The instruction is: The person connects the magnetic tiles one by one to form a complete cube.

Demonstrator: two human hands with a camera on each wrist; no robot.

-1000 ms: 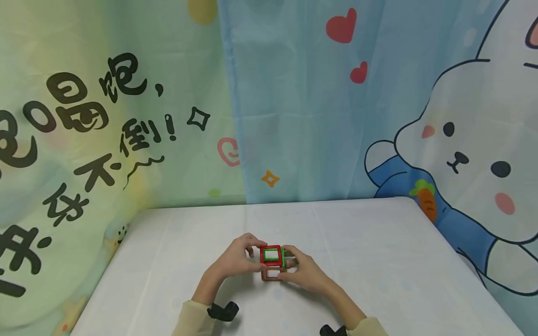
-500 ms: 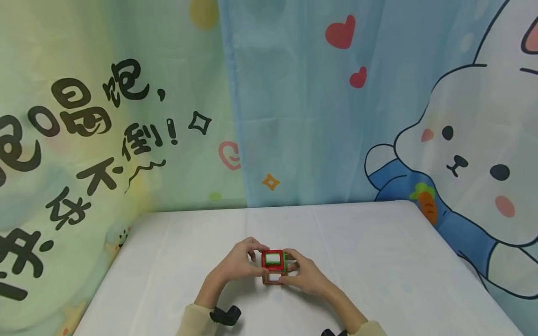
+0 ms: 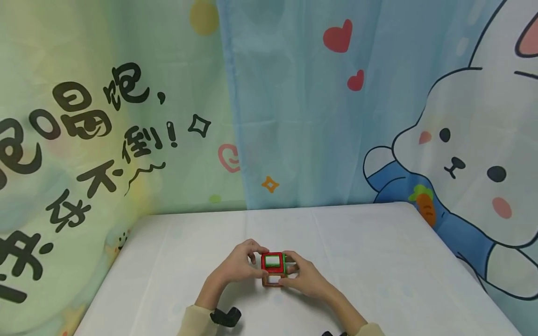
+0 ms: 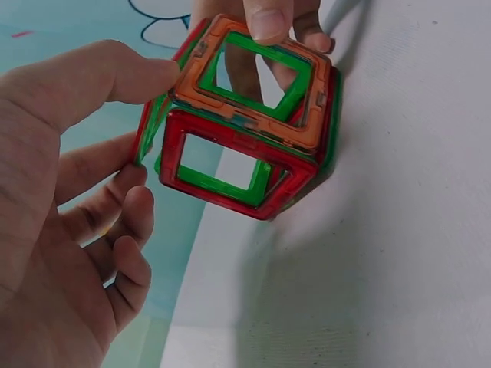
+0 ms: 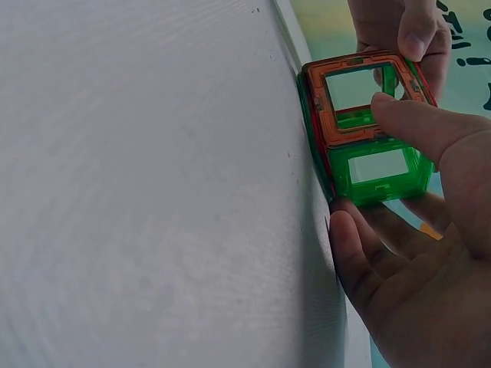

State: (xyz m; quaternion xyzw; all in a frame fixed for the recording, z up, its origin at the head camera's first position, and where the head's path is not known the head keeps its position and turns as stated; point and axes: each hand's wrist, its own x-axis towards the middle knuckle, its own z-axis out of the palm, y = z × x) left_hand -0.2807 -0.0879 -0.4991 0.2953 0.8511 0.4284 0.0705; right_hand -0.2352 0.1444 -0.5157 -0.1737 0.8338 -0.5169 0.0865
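Note:
Between my two hands stands a box of magnetic tiles [image 3: 273, 270], built from hollow-centred translucent square frames. An orange tile [image 4: 253, 119] forms the side facing me; red tiles [image 4: 173, 149] and green tiles [image 5: 380, 190] make other sides. My left hand [image 3: 237, 263] pinches the box at its upper left, thumb at the edge beside the orange tile and fingers behind. From the right, my right hand [image 3: 308, 276] holds it, its thumb [image 5: 414, 121] on the orange tile and other fingers around the green side. The box's far side is mostly hidden.
A white cloth covers the table [image 3: 361, 242]. Behind it hangs a printed curtain [image 3: 294, 116] with a rabbit, hearts and lettering. A black strap device [image 3: 226, 317] sits on my left wrist.
The head view has tilted slightly, so everything sits a little lower in it. Both hands keep the same hold, and the tile box looks unchanged.

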